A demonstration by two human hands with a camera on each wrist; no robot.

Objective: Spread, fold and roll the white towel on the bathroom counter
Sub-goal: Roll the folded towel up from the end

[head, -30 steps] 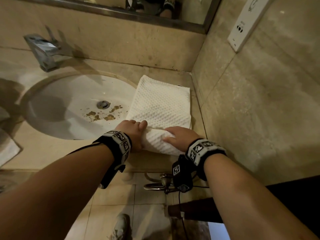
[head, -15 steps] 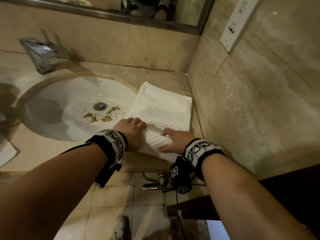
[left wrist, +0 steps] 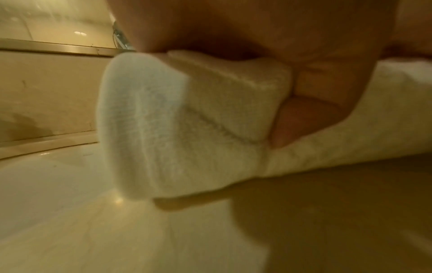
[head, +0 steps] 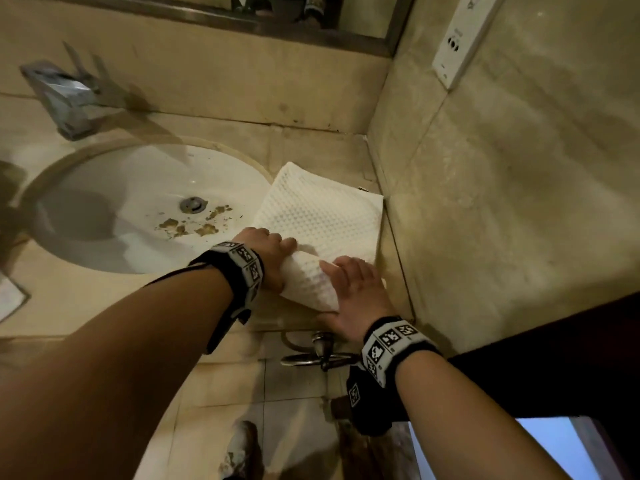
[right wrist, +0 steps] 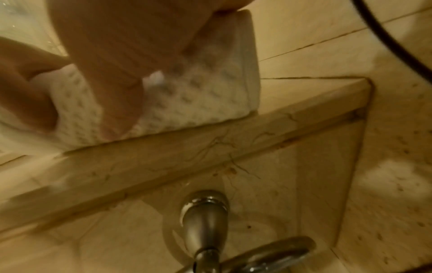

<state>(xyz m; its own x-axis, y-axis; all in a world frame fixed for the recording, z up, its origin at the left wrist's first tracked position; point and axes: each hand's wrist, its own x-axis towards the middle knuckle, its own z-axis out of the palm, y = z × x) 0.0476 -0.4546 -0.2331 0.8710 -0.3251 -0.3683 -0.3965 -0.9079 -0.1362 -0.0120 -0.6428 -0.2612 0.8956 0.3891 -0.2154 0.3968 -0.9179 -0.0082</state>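
The white waffle towel [head: 322, 216] lies on the beige counter [head: 86, 299] between the basin and the right wall. Its far part is flat; its near end is rolled into a thick roll [head: 308, 282] by the counter's front edge. My left hand [head: 277, 247] grips the roll's left end, with the thumb [left wrist: 304, 110] pressed into the cloth [left wrist: 177, 125]. My right hand [head: 346, 282] lies over the roll's right end. Its fingers rest on top, and its thumb [right wrist: 114, 103] is against the near side of the roll [right wrist: 191, 96].
An oval sink [head: 104, 258] with brown debris [head: 194, 226] sits to the left, its faucet [head: 65, 98] at the back. The tiled wall [head: 502, 202] stands close on the right and carries a socket plate [head: 460, 39]. A metal ring fitting [head: 322, 351] hangs under the counter edge. Another white cloth [head: 8, 296] lies far left.
The roll has grown and moved away from me, so the flat part is shorter. Both hands went forward with it, and the right hand has shifted to the roll's right end.
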